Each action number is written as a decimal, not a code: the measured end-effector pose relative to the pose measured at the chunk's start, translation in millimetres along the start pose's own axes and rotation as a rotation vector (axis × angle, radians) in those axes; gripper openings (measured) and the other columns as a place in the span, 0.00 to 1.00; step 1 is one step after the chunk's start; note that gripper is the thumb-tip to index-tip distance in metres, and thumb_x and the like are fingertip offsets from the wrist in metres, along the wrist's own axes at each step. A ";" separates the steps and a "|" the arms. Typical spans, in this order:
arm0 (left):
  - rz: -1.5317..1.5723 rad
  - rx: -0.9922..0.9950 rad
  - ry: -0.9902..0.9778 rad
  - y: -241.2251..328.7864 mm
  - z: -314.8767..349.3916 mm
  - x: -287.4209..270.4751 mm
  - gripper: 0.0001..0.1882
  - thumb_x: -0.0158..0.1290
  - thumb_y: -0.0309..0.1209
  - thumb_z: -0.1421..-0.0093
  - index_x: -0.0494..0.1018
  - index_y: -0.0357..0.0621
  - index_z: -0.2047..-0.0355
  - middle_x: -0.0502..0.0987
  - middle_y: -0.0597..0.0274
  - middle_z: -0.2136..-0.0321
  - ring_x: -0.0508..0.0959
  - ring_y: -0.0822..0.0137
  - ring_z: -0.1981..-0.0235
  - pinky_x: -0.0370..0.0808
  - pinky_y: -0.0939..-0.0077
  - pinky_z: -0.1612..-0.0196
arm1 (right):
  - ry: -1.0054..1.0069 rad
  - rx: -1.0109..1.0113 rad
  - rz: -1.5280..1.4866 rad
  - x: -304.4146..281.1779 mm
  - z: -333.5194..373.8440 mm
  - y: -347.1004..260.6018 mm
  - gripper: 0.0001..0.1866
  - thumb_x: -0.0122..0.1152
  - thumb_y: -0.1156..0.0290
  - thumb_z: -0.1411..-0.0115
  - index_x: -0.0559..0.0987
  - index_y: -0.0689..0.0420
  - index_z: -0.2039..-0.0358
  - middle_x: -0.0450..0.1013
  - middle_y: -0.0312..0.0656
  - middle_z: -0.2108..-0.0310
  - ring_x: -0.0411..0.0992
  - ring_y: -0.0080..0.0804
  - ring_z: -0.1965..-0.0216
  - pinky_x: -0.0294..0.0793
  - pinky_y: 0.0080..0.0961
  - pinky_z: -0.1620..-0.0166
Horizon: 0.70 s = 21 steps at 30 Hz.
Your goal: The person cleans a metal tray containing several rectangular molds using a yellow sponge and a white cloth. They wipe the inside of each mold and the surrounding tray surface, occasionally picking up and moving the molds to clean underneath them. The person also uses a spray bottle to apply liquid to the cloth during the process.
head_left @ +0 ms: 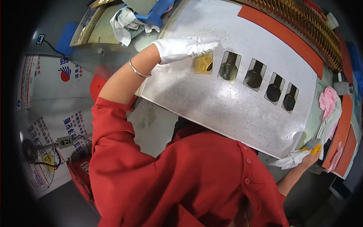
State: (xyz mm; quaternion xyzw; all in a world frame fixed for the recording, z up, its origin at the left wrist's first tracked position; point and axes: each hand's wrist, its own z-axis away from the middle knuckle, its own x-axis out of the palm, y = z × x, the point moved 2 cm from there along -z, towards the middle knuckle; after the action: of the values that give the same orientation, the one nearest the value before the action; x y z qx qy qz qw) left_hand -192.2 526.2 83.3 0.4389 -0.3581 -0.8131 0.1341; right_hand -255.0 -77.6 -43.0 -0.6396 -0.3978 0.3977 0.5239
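My left hand (187,48), in a white glove, stretches out flat with its fingers together over the left part of the pale work board (181,87). Just beneath its fingers lies a gold-coloured rectangular plate (203,64), partly covered by the hand. To the right, several dark keyhole-shaped pieces on fine mesh rectangles form a row, including one dark piece (229,67) nearest that plate. My right hand (297,158) is low at the board's right corner, showing white glove fabric and yellow patches. A grey oval object (312,143) is close to it; its grip is unclear.
A long rack of brown slats (302,28) runs along the far right edge beside an orange-red strip (281,36). Pink and white cloths (329,104) lie at the right. A blue bin (155,15) and crumpled rags (126,24) are at the far left.
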 end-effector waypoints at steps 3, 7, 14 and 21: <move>-0.037 -0.118 0.007 1.9 -0.7 -3.7 0.28 0.32 0.50 0.37 0.55 0.52 0.41 0.59 0.55 0.43 0.60 0.60 0.43 0.56 0.73 0.42 | -0.017 0.020 0.017 -16.7 -5.8 14.5 0.15 0.47 0.67 0.38 0.69 0.64 0.56 0.70 0.39 0.63 0.68 0.25 0.66 0.69 0.21 0.63; 0.233 -0.179 0.126 22.8 7.2 -8.2 0.35 0.40 0.59 0.44 0.64 0.44 0.47 0.64 0.50 0.46 0.62 0.61 0.45 0.56 0.74 0.42 | 0.061 -0.005 0.030 5.5 2.3 -0.8 0.15 0.47 0.68 0.38 0.68 0.64 0.55 0.69 0.39 0.62 0.69 0.26 0.64 0.69 0.22 0.62; 0.213 -0.199 0.098 22.9 4.4 -9.5 0.38 0.40 0.60 0.44 0.66 0.38 0.49 0.67 0.48 0.49 0.63 0.60 0.46 0.55 0.72 0.42 | 0.031 -0.015 0.010 -0.2 2.3 3.5 0.15 0.46 0.69 0.38 0.68 0.64 0.55 0.69 0.40 0.62 0.69 0.26 0.64 0.69 0.21 0.62; 0.133 -0.159 0.089 14.7 0.7 -10.0 0.39 0.38 0.62 0.44 0.66 0.36 0.49 0.65 0.46 0.49 0.64 0.58 0.48 0.54 0.72 0.42 | -0.007 0.019 0.023 0.6 0.7 2.6 0.15 0.46 0.67 0.38 0.68 0.63 0.55 0.69 0.38 0.64 0.68 0.23 0.67 0.67 0.19 0.65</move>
State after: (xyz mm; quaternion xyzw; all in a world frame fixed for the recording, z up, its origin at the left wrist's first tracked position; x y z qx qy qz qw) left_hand -188.4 521.4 100.0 0.4379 -0.3145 -0.8079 0.2379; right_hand -255.2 -77.2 -45.7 -0.6376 -0.3884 0.4099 0.5240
